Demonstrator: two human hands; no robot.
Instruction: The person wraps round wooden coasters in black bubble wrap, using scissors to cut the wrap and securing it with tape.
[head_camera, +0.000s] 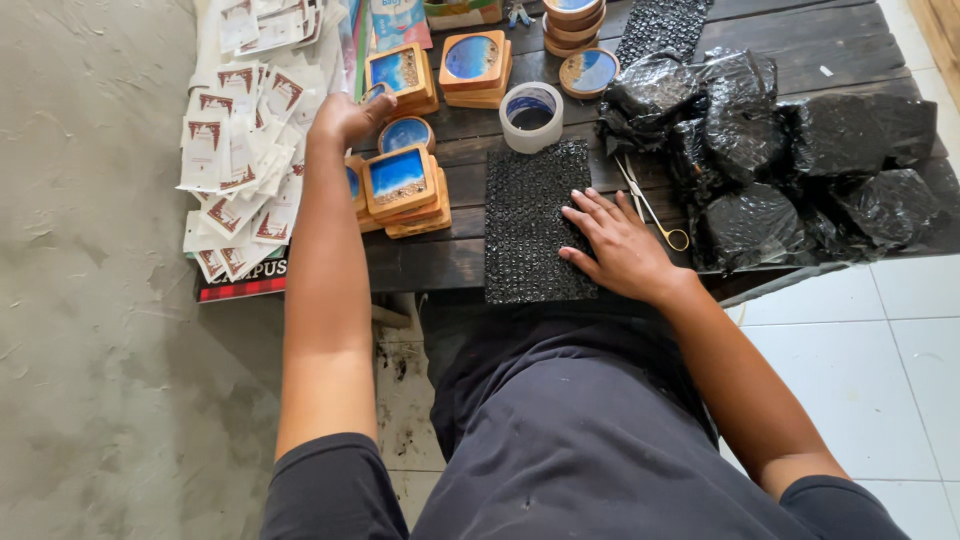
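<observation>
Head view: flat, open right hand (618, 247) presses black bubble-wrap sheet (532, 220), long axis pointing away.

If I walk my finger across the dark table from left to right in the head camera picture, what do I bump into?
Pile of white paper packets → left hand → stack of square wooden coasters → black bubble wrap sheet → right hand → scissors → black wrapped bundles.
</observation>
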